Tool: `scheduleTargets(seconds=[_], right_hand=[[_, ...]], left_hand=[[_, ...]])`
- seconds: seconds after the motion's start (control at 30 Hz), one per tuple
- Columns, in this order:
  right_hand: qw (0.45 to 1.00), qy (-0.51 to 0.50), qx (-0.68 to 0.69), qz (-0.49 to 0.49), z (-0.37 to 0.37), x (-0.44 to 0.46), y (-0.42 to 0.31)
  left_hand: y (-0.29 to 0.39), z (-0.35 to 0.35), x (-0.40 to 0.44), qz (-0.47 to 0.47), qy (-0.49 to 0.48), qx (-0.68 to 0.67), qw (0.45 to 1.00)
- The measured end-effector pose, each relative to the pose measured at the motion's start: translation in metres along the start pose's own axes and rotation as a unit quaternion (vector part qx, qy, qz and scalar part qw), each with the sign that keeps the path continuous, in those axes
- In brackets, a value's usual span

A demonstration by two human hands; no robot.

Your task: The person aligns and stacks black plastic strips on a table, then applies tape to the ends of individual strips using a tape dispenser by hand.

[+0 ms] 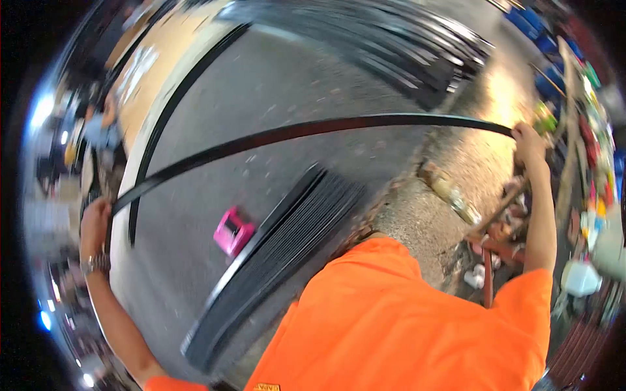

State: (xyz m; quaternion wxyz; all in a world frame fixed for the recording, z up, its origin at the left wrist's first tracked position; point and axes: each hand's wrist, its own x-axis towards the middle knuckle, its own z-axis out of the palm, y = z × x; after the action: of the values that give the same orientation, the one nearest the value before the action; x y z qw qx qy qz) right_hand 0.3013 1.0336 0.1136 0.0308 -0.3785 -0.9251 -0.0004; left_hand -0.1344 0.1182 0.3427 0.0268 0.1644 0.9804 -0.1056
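Observation:
A long dark strip [280, 135] spans the view, held up by both arms spread wide. My left hand [96, 218] is closed round its left end, with a metal watch on the wrist. At the far right my right hand [527, 142] grips the other end. Below the strip, a stack of similar dark strips [280, 254] lies on the grey surface [195, 274]. Beside that stack sits a pink object [233, 231] with a dark centre. One more dark strip [173, 107] lies along the surface's left edge.
A blurred pile of dark strips [398, 45] lies at the top. To the right are a plastic bottle [456, 199] on a concrete ledge, a wooden frame, a white jug [580, 279] and blue containers [525, 23]. Another person [101, 130] is at the far left.

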Motion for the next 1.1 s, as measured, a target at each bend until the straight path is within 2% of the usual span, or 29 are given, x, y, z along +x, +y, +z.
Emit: scheduleTargets(seconds=[0.03, 0.07, 0.13, 0.23, 0.33, 0.37, 0.47, 0.5, 0.6, 0.63, 0.7, 0.77, 0.87, 0.9, 1.0, 1.03, 1.07, 1.1], right_hand=[[1.000, 0.007, 0.005, -0.025, -0.002, -0.001, -0.021], [0.999, 0.003, -0.003, -0.033, -0.010, -0.005, -0.052], [0.995, 0.007, -0.006, -0.100, -0.005, 0.002, -0.084], [0.992, -0.005, -0.002, -0.124, -0.016, -0.003, -0.154], [0.985, 0.019, 0.001, -0.169, -0.043, -0.020, -0.231], [0.967, 0.083, -0.001, -0.242, -0.046, -0.022, -0.247], [0.949, 0.143, -0.052, -0.276, -0.074, -0.045, -0.312], [0.946, 0.136, -0.045, -0.290, -0.070, -0.037, -0.317], [0.970, 0.102, -0.005, -0.221, -0.091, -0.055, -0.359], [0.975, 0.111, 0.009, -0.193, -0.101, -0.068, -0.376], [0.973, 0.136, 0.035, -0.183, -0.099, -0.061, -0.382], [0.965, 0.158, 0.091, -0.191, -0.074, -0.015, -0.362], [0.921, 0.051, 0.366, -0.125, -0.062, 0.019, -0.372], [0.883, 0.019, 0.450, -0.132, -0.058, 0.036, -0.378], [0.793, 0.002, 0.606, -0.065, -0.078, 0.014, -0.443], [0.776, -0.005, 0.625, -0.087, -0.068, 0.024, -0.454], [0.763, 0.017, 0.640, -0.086, -0.062, 0.025, -0.473], [0.725, 0.002, 0.683, -0.086, -0.052, 0.025, -0.487]], left_hand=[[-0.007, 0.008, -0.028, 0.009, 0.059, 0.040, 0.997], [-0.008, 0.007, -0.052, -0.037, 0.032, 0.011, 0.999], [-0.063, 0.034, -0.092, -0.064, 0.032, 0.031, 0.997], [-0.109, 0.059, -0.163, -0.163, 0.010, 0.035, 0.986], [-0.149, 0.083, -0.230, -0.177, 0.075, 0.061, 0.979], [-0.161, 0.091, -0.250, -0.188, 0.093, 0.128, 0.969], [-0.200, 0.119, -0.301, -0.226, 0.136, 0.162, 0.951], [-0.217, 0.137, -0.319, -0.224, 0.189, 0.154, 0.944], [-0.224, 0.155, -0.350, -0.345, 0.167, 0.056, 0.922], [-0.237, 0.169, -0.362, -0.314, 0.204, 0.055, 0.926], [-0.258, 0.187, -0.379, -0.365, 0.214, -0.092, 0.901], [-0.276, 0.201, -0.389, -0.381, 0.251, -0.250, 0.854], [-0.294, 0.213, -0.385, -0.443, 0.319, -0.517, 0.659], [-0.301, 0.221, -0.380, -0.433, 0.335, -0.551, 0.630], [-0.347, 0.265, -0.373, -0.399, 0.373, -0.643, 0.536], [-0.362, 0.288, -0.370, -0.390, 0.381, -0.672, 0.501], [-0.366, 0.304, -0.368, -0.378, 0.388, -0.700, 0.465], [-0.343, 0.301, -0.358, -0.379, 0.386, -0.735, 0.409]])
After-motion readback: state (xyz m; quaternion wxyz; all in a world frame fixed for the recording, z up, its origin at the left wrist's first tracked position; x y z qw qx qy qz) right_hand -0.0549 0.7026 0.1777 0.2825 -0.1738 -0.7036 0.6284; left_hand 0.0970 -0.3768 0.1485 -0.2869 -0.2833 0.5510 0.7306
